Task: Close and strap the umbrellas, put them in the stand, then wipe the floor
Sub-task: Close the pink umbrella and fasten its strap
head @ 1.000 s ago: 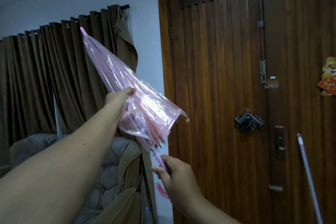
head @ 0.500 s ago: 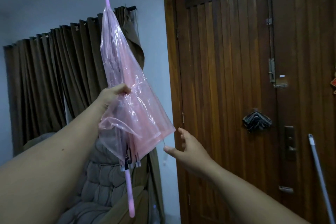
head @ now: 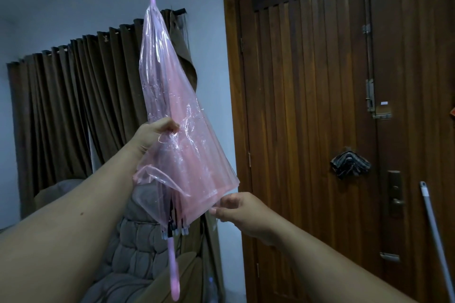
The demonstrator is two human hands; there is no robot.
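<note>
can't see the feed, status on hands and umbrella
Left hand grips pink umbrella mid-canopy, tip up. Right hand pinches canopy's lower edge. Folds loose, not strapped. Nothing in the way.

Two bare forearms enter from the lower edge of the view, one from the lower left and one from the lower right; no sleeve, cuff or glove covers either as far as the edge shows; the left forearm carries a few small dark marks along its length; the left hand (head: 154, 134) and the right hand (head: 242, 214) wear no ring, watch, bracelet or strap; the fingernails that show are short and plain
</note>
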